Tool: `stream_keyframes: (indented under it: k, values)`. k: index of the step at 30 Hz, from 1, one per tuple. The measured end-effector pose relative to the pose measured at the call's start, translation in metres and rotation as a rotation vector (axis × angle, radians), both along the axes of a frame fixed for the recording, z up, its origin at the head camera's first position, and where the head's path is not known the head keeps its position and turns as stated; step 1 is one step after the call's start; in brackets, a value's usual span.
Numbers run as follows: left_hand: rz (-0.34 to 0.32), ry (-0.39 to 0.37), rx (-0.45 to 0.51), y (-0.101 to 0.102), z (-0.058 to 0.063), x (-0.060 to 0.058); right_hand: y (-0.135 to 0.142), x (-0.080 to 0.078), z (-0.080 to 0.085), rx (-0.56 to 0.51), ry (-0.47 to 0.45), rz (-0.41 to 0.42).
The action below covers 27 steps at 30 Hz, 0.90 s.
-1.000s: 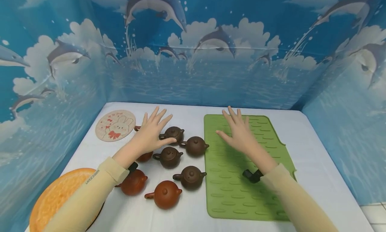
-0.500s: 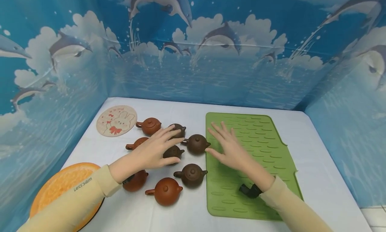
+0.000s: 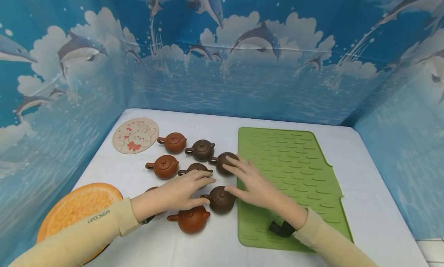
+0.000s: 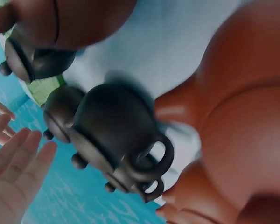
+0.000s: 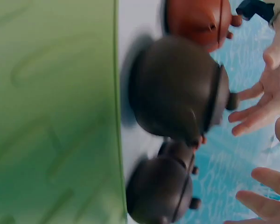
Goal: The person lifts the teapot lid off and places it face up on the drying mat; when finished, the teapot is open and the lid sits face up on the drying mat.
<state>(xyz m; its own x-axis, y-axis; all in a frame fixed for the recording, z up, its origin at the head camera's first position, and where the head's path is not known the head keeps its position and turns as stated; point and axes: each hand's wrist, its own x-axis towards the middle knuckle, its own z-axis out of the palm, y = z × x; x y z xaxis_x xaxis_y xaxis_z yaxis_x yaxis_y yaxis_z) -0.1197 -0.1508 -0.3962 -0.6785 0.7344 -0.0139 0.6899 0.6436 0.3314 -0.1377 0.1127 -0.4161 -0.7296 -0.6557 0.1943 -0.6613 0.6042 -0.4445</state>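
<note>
Several small clay teapots, some dark brown and some reddish, stand grouped on the white cloth. My left hand (image 3: 182, 190) hovers with extended fingers over the middle of the group, partly covering a dark teapot (image 3: 196, 167) and a red one behind the wrist. To its right, my right hand (image 3: 254, 185) reaches over the mat's left edge, fingers spread. The front dark teapot (image 3: 221, 200) stands between the two hands, near both thumbs. Fingertips of the right hand overlap another dark teapot (image 3: 222, 163) in the head view. In the right wrist view a dark teapot (image 5: 177, 88) appears apart from the fingers.
A green ridged mat (image 3: 288, 174) lies right of the teapots. At the back left is a round rabbit-print coaster (image 3: 136, 136). An orange round pad (image 3: 81, 205) lies under the left forearm. Dolphin-print curtains (image 3: 236, 89) enclose the table's back and sides.
Both hands have come down and nearer the front of the table. The right hand has moved left, off the mat's middle towards the dark teapots. The teapots stay in place.
</note>
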Motion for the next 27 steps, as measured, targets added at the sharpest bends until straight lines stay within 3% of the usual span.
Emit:
stream_keyframes:
  k: [9, 17, 27]
  values:
    - [0.06, -0.145, 0.009, 0.004, -0.018, 0.005, -0.009, 0.009, -0.008, 0.011, -0.101, 0.07]
    - [0.085, -0.164, 0.091, 0.008, -0.03, 0.002, -0.015, 0.009, -0.017, -0.052, -0.067, 0.129]
    - [0.121, -0.194, 0.142, 0.008, -0.037, -0.001, -0.017, 0.01, -0.019, -0.088, -0.09, 0.101]
